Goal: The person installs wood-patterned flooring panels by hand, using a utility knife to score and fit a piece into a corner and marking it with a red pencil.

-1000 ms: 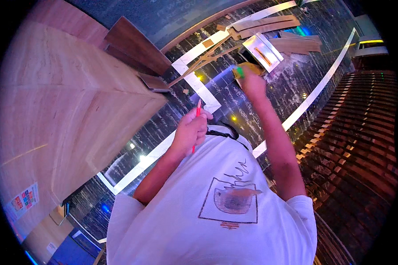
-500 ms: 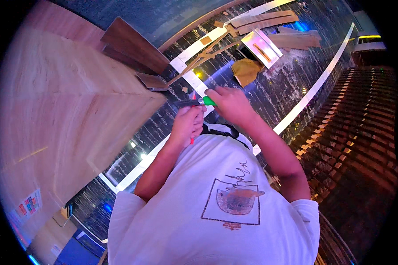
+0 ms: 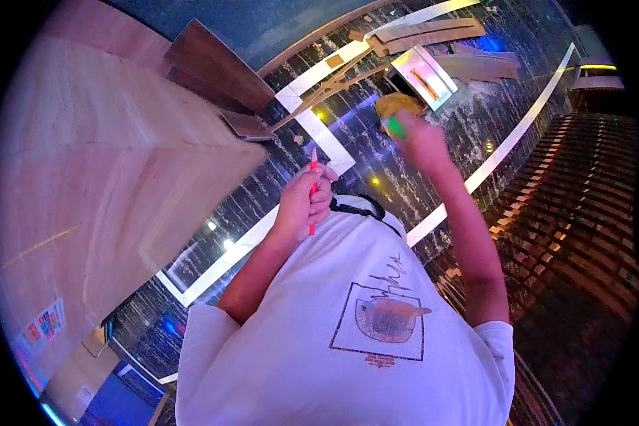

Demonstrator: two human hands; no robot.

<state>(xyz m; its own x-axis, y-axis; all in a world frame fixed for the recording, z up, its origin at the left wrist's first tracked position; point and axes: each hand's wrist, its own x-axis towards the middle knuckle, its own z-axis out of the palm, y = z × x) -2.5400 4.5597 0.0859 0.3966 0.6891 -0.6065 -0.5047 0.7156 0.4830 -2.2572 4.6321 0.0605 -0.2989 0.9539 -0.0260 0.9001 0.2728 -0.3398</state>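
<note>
My left hand is closed around a red pencil in front of my waist. The pencil stands nearly upright, its pale pointed tip above the fist and its red lower end below. Out to the right, my right hand grips a green-handled tool. Motion smears that hand and tool, and the tool's working end cannot be made out. Behind them on the floor lies a brown rounded piece, partly covered by the hand in this view.
A large wood-grain panel fills the left side. Dark brown boards lean at its far end. Wooden strips and a shiny white box-like thing lie on the dark marbled floor. Slatted brown structure at right.
My right hand has swung right and away from my left, taking the green-handled tool off the pencil. My left hand has stayed in nearly the same place, still holding the pencil.
</note>
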